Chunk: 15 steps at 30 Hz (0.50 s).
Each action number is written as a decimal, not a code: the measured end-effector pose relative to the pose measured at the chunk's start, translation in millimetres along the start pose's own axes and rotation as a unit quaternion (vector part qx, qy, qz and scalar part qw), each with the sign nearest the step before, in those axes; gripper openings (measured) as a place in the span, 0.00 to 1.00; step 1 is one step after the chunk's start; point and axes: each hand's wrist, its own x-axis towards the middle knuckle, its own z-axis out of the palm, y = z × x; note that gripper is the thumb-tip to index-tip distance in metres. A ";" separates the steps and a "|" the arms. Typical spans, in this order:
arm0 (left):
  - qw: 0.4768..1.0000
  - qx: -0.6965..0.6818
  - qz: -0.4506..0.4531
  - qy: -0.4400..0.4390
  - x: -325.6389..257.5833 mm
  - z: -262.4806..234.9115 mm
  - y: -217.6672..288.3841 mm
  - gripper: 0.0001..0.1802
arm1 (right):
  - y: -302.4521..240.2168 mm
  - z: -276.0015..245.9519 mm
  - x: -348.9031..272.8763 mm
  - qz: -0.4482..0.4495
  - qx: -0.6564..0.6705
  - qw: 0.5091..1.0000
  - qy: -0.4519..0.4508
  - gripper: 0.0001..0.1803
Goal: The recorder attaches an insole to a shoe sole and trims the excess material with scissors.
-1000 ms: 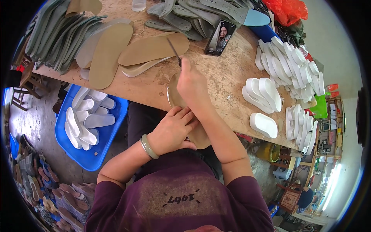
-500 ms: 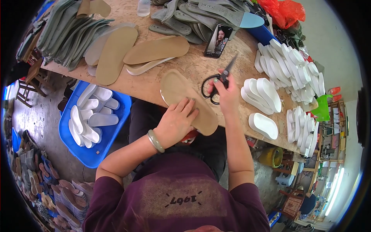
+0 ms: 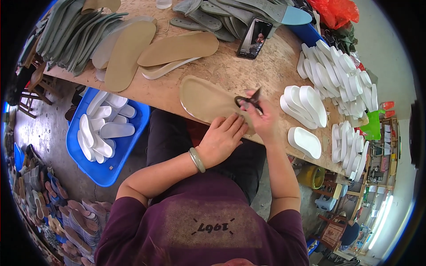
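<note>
A tan shoe insole [image 3: 205, 98] lies aslant at the table's front edge, with a thin white rim showing along its left end. My left hand [image 3: 223, 136] rests on its near right part, fingers stretched out flat. My right hand [image 3: 265, 120] grips a pair of black-handled scissors [image 3: 249, 101] above the insole's right end. Motion blurs the scissors, and my hand partly covers them. Behind this piece, another tan insole [image 3: 179, 48] lies over a white sole [image 3: 166, 69], beside a further tan insole [image 3: 130, 55].
White platform soles [image 3: 306, 104] stand in groups on the table's right. Grey soles [image 3: 77, 37] are stacked at the far left, more [image 3: 208, 17] at the back. A lit phone [image 3: 254, 38] leans there. Left of my legs, a blue tub [image 3: 95, 175] holds white soles.
My right hand has lowered the scissors toward the insole and turned them. My left hand has slid right and slightly nearer along the insole, which lies more level across the view.
</note>
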 end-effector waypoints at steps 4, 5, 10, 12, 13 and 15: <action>1.000 -0.015 0.008 -0.017 0.1 1.7 2.0 0.26 | -8.8 12.3 14.7 -0.217 -0.240 0.945 -0.054 0.19; 0.999 -0.026 0.008 -0.022 -1.0 3.1 0.4 0.26 | -16.4 18.3 18.7 -0.233 -0.286 0.927 -0.074 0.19; 1.000 -0.011 0.010 -0.018 -3.2 2.3 -1.2 0.26 | -46.2 52.3 52.0 -0.081 -0.422 0.890 -0.152 0.10; 1.000 -0.013 0.007 -0.010 -2.8 1.5 -0.3 0.25 | -53.9 64.2 67.0 -0.086 -0.454 0.866 -0.191 0.10; 1.000 -0.013 0.010 -0.012 -2.9 1.2 0.2 0.25 | -54.9 68.2 71.5 -0.093 -0.485 0.838 -0.234 0.09; 0.999 -0.020 -0.011 -0.043 -2.3 0.4 0.8 0.25 | -49.5 73.7 74.8 -0.115 -0.501 0.821 -0.249 0.11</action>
